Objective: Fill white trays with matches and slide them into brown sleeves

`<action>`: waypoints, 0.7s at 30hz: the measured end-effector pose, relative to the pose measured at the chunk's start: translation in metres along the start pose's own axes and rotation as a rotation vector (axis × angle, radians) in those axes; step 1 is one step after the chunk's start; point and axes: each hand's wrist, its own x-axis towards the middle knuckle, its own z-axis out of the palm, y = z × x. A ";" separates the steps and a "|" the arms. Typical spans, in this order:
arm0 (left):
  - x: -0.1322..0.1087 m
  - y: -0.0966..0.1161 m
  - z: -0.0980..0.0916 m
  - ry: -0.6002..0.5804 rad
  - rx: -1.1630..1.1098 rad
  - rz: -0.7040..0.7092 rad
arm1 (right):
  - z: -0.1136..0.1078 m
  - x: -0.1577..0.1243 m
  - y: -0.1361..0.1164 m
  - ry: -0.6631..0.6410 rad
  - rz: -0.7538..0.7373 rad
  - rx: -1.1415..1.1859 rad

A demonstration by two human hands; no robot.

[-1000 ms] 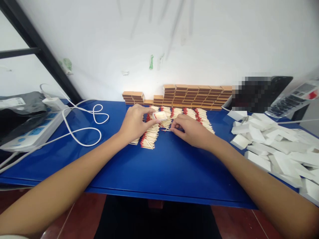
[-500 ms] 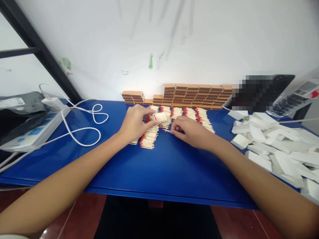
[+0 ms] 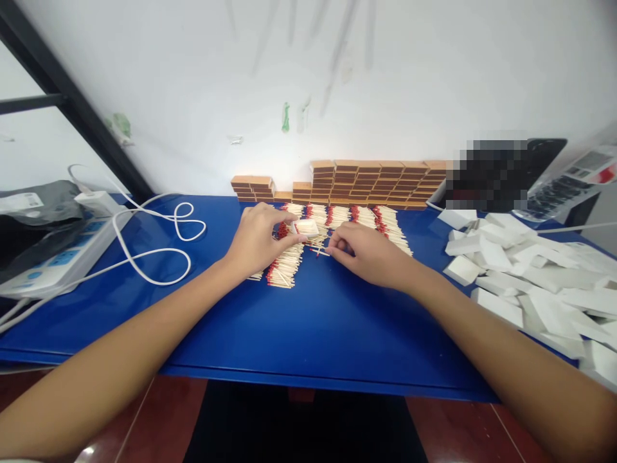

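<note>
My left hand (image 3: 253,238) grips a small white matchbox tray (image 3: 314,236) between thumb and fingers. Matches lie inside it, and some red heads show at its left side. Just right of the tray, my right hand (image 3: 366,252) is closed in a pinch on the end of a match (image 3: 322,251); a second match seems to cross it, and whether that one is held I cannot tell. Rows of red-tipped matches (image 3: 284,269) lie on the blue table under and behind my hands, partly hidden by my left hand and the tray.
Brown matchbox sleeves (image 3: 371,177) stand stacked along the wall. A heap of white trays (image 3: 525,270) covers the right side, with a dark device (image 3: 501,173) behind it. At left lie a looped white cable (image 3: 159,249) and a power strip (image 3: 62,260).
The tray in my left hand has tipped slightly, and red match heads now show in it. The match at my right fingertips has shifted a little. The whole view has moved slightly.
</note>
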 end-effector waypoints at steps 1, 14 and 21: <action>0.000 0.000 0.000 -0.001 0.000 -0.001 | 0.004 0.000 -0.002 0.000 -0.008 -0.020; 0.000 0.002 -0.002 -0.003 -0.002 0.003 | -0.014 -0.004 -0.002 -0.129 0.030 0.093; 0.000 0.003 -0.001 -0.025 -0.022 0.055 | -0.031 -0.004 0.002 -0.124 0.058 0.226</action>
